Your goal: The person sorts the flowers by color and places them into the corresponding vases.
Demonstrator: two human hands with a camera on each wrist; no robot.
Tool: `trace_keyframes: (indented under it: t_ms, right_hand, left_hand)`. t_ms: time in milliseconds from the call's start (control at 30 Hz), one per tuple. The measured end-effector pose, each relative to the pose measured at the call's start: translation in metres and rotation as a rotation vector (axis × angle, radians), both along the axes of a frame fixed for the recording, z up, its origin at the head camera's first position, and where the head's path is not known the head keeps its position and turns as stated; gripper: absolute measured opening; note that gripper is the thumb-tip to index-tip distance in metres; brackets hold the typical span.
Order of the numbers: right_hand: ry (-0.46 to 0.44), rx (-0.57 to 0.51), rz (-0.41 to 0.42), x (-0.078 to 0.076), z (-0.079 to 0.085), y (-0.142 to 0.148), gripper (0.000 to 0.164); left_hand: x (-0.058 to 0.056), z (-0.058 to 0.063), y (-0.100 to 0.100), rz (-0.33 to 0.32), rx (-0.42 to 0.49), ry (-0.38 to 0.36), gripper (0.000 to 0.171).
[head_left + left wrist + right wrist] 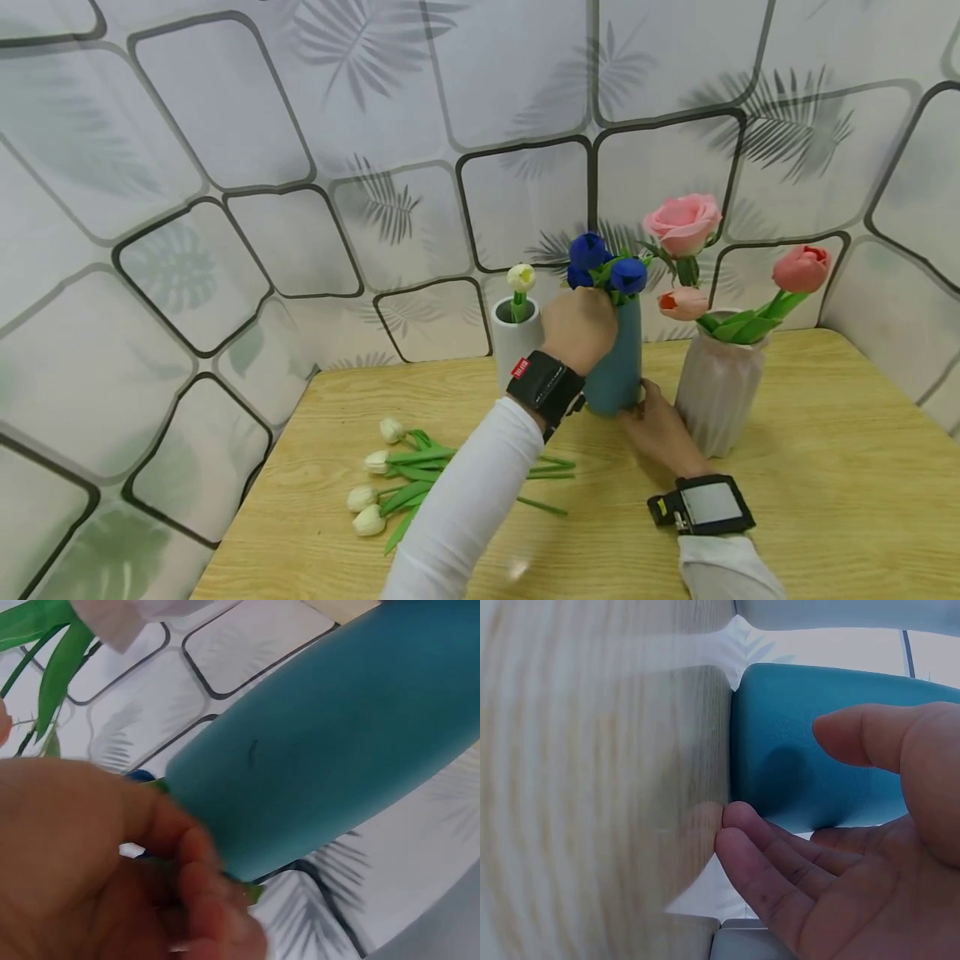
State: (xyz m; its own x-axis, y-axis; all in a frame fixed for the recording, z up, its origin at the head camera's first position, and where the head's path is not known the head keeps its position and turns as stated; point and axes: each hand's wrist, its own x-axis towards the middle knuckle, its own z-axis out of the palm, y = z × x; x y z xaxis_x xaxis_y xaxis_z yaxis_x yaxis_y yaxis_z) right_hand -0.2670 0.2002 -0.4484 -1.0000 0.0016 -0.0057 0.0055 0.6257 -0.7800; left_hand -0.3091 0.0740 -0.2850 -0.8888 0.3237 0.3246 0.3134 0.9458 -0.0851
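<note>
A tall teal-blue vase (pixel 628 354) stands on the table with blue tulips (pixel 628 276) in its mouth. At its rim is my left hand (pixel 581 327), which pinches among the stems and leaves just under the blooms. In the left wrist view its curled fingers (pixel 202 900) partly hide the flowers. Low on the vase's right side, my right hand (pixel 660 429) has its fingers against the base. The right wrist view shows its thumb (pixel 855 736) stretched out over the vase's front, fingers (pixel 761 881) loosely extended near the tabletop.
A white vase (pixel 512 342) with one white tulip (pixel 521 277) stands left of the teal one. To the right, a ribbed pale vase (pixel 716 396) holds a pink rose (pixel 684 223) and tulips. Several white tulips (pixel 369 521) lie on the wooden table (pixel 300 500), partly behind my left sleeve.
</note>
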Motion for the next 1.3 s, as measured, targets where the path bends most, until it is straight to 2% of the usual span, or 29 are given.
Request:
trace_keyframes:
  t_ms: [100,200,367,500,733,800,933,1100,1200,1300]
  right_hand:
    - [-0.008,-0.002,0.000,0.000,0.000,0.000,0.071]
    - [-0.021,-0.010,0.002,0.000,0.000,0.000,0.071]
    - [-0.009,-0.011,0.005,0.000,0.000,0.000,0.071]
    - [0.010,0.005,0.000,-0.002,-0.003,0.002,0.071]
    - [0.028,0.037,-0.011,-0.004,-0.006,0.002,0.070]
    - [0.023,0.040,-0.015,-0.004,-0.006,0.002,0.070]
    - [0.018,0.047,-0.012,-0.005,-0.006,0.001,0.070]
    - [-0.002,0.049,-0.013,-0.005,-0.005,0.003,0.072]
    - [-0.021,0.050,-0.010,-0.004,-0.003,0.001,0.074]
    - [-0.029,0.052,-0.001,-0.005,-0.003,0.000,0.075]
  left_hand:
    - [0.001,0.002,-0.001,-0.017,-0.049,-0.090,0.042]
    - [0.004,-0.005,-0.003,-0.018,-0.059,-0.159,0.041]
    - [0.011,-0.031,-0.009,-0.038,-0.039,-0.229,0.036]
    - [0.018,-0.055,-0.022,-0.095,-0.058,-0.255,0.039]
    - [0.031,-0.096,-0.062,-0.191,0.029,-0.303,0.032]
    - [0.036,-0.107,-0.077,-0.197,0.062,-0.306,0.032]
    - [0.046,-0.124,-0.106,-0.128,0.105,-0.385,0.036]
    - [0.057,-0.140,-0.131,-0.071,0.095,-0.464,0.017]
    - [0.061,-0.147,-0.141,-0.083,0.107,-0.453,0.014]
    - [0.061,-0.152,-0.150,-0.125,0.157,-0.405,0.014]
